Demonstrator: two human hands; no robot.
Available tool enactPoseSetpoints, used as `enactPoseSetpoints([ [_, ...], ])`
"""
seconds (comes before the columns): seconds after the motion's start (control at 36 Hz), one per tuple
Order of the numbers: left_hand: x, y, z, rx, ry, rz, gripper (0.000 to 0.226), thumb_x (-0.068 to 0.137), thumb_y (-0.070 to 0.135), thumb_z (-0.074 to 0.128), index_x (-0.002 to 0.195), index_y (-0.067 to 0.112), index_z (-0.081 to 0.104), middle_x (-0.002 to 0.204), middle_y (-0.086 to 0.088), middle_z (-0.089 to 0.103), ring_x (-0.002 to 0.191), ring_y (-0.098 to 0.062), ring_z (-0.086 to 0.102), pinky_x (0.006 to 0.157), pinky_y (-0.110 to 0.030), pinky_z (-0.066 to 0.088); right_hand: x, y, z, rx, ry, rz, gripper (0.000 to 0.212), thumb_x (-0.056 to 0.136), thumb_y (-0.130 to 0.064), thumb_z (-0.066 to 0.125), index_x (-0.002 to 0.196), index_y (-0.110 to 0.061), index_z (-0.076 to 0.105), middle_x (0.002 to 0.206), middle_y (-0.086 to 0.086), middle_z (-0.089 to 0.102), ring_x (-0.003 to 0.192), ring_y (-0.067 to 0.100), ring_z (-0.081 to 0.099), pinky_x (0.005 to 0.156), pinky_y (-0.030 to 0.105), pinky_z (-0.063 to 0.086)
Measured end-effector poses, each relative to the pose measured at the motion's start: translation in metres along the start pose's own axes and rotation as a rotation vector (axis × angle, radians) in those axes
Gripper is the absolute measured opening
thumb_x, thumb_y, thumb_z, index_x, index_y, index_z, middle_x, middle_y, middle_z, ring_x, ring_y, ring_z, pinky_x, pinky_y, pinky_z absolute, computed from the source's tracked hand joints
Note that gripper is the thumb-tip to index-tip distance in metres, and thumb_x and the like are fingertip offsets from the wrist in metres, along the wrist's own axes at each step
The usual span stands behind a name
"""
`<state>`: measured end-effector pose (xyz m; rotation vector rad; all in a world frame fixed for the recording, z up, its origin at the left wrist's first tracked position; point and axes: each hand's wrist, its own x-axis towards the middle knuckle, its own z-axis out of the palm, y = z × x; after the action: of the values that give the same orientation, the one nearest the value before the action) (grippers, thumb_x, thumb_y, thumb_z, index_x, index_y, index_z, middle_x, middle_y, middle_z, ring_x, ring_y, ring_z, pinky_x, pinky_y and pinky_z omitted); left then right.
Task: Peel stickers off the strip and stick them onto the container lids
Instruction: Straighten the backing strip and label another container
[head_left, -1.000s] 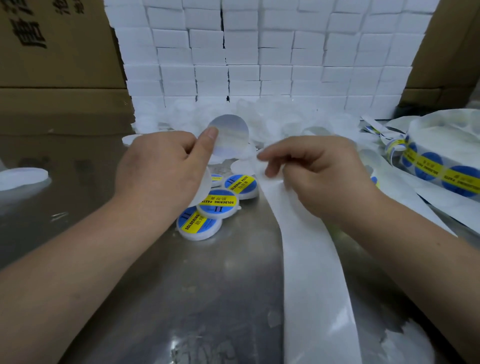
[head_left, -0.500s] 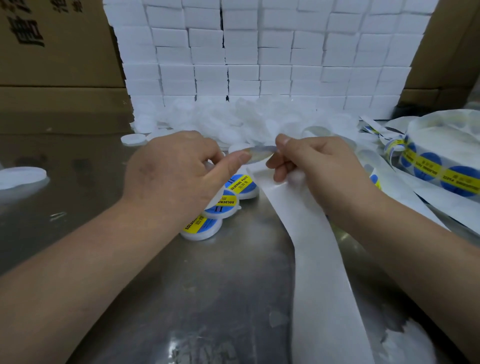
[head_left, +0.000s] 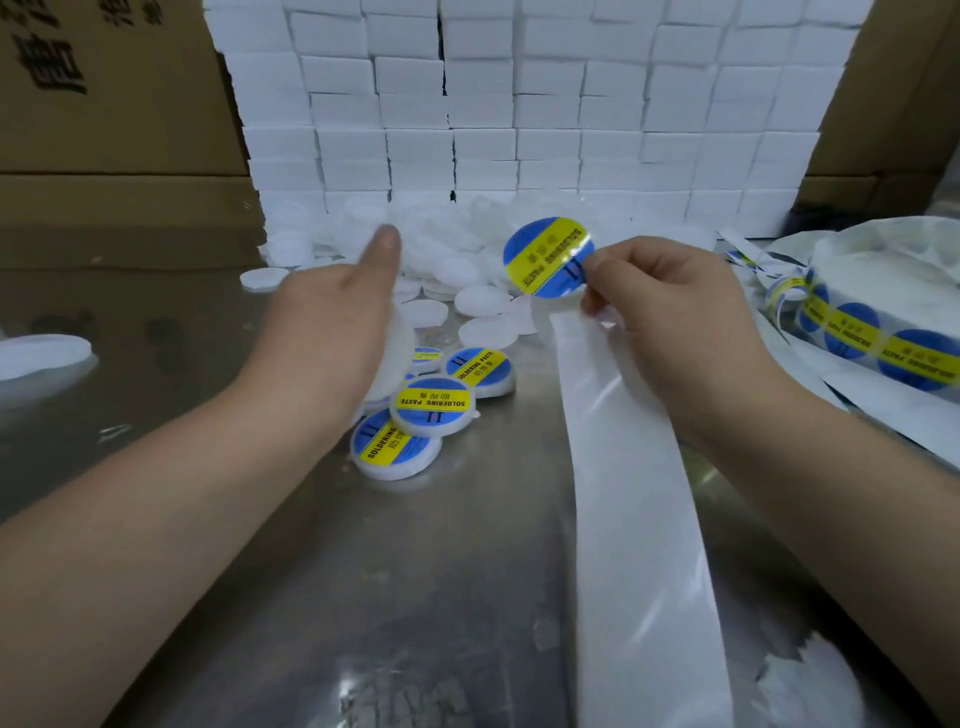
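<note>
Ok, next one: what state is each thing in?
sticker: peeled off, pinched by right hand
backing strip: bare, lying on table
blank lid: unstickered, held in left hand
labelled lids: stickered, overlapping on table
loose lids: unstickered, piled behind
sticker roll: stickers on it

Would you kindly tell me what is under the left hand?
The edge of a white unlabelled lid peeks from beneath the left hand, above labelled lids on the metal table. The hand covers the rest of that lid and how it is held.
</note>
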<state>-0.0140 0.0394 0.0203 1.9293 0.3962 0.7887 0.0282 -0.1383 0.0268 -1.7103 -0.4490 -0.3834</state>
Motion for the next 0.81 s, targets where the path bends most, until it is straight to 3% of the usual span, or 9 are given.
enactPoseSetpoints([
  [0.11,0.0,0.006,-0.004,-0.443,-0.186,-0.225,0.051,0.085,0.063,0.041,0.055,0.022,0.039,0.058,0.003,0.037,0.054,-0.017,0.033,0.048,-0.025,0.022,-0.007,0.001,0.007,0.017,-0.165,-0.076,0.033,0.086,-0.014,0.057,0.056,-0.025,0.06,0.046,-0.015,0.054,0.041,-0.003,0.041,0.042,0.006,0.029],
  [0.19,-0.005,0.01,-0.003,-0.542,-0.309,-0.21,0.029,0.074,0.059,0.053,0.088,0.033,0.055,0.07,0.005,0.047,0.062,-0.014,0.045,0.049,-0.023,0.031,-0.01,0.002,0.008,0.034,-0.247,-0.095,0.033,0.087,-0.013,0.057,0.059,-0.028,0.061,0.048,-0.015,0.056,0.045,-0.004,0.045,0.046,0.005,0.032],
  [0.31,-0.009,0.011,-0.002,-0.674,-0.424,-0.214,0.016,0.085,0.03,0.043,0.07,0.024,0.043,0.062,0.004,0.048,0.062,-0.015,0.048,0.056,-0.026,0.032,-0.01,0.001,0.007,0.043,-0.325,-0.105,0.032,0.088,-0.014,0.056,0.06,-0.029,0.062,0.05,-0.014,0.057,0.049,-0.003,0.047,0.052,0.007,0.036],
  [0.39,-0.008,0.01,-0.003,-0.809,-0.463,-0.268,0.021,0.087,0.027,0.032,0.069,0.018,0.037,0.079,-0.004,0.042,0.07,-0.023,0.048,0.055,-0.025,0.038,-0.011,0.001,0.008,0.044,-0.368,-0.108,0.033,0.088,-0.013,0.056,0.06,-0.029,0.062,0.051,-0.013,0.057,0.05,-0.003,0.047,0.053,0.008,0.037],
  [0.5,-0.008,0.009,-0.004,-0.977,-0.462,-0.341,0.016,0.085,0.025,0.029,0.073,0.014,0.034,0.093,-0.014,0.045,0.062,-0.03,0.061,0.052,-0.028,0.051,-0.012,0.001,0.008,0.038,-0.391,-0.104,0.035,0.088,-0.013,0.057,0.058,-0.03,0.063,0.051,-0.013,0.057,0.051,-0.003,0.047,0.052,0.007,0.036],
  [0.58,-0.009,0.01,0.0,-1.107,-0.413,-0.358,0.015,0.085,0.018,0.03,0.079,0.011,0.041,0.096,-0.018,0.049,0.076,-0.034,0.06,0.068,-0.038,0.054,-0.012,0.002,0.008,0.034,-0.41,-0.1,0.037,0.089,-0.014,0.057,0.056,-0.031,0.064,0.052,-0.013,0.058,0.053,-0.001,0.047,0.053,0.01,0.036],
  [0.67,-0.007,0.008,0.001,-1.147,-0.403,-0.375,0.029,0.086,0.018,0.029,0.098,0.004,0.051,0.118,-0.022,0.05,0.097,-0.038,0.06,0.093,-0.047,0.045,-0.013,0.002,0.008,0.03,-0.422,-0.089,0.038,0.089,-0.015,0.057,0.056,-0.033,0.065,0.052,-0.013,0.058,0.052,-0.002,0.046,0.052,0.009,0.036],
  [0.72,-0.007,0.008,0.0,-1.13,-0.434,-0.39,0.036,0.088,0.019,0.027,0.109,0.001,0.051,0.126,-0.025,0.047,0.111,-0.042,0.056,0.097,-0.053,0.041,-0.013,0.002,0.008,0.037,-0.426,-0.083,0.038,0.089,-0.015,0.057,0.055,-0.032,0.064,0.052,-0.012,0.058,0.051,-0.002,0.046,0.051,0.009,0.036],
  [0.81,-0.006,0.007,0.002,-1.135,-0.468,-0.397,0.028,0.092,0.016,0.027,0.103,0.002,0.048,0.114,-0.021,0.047,0.119,-0.04,0.05,0.099,-0.052,0.039,-0.013,0.001,0.008,0.043,-0.438,-0.082,0.036,0.089,-0.014,0.057,0.057,-0.029,0.063,0.052,-0.011,0.057,0.051,-0.002,0.046,0.053,0.009,0.037],
])
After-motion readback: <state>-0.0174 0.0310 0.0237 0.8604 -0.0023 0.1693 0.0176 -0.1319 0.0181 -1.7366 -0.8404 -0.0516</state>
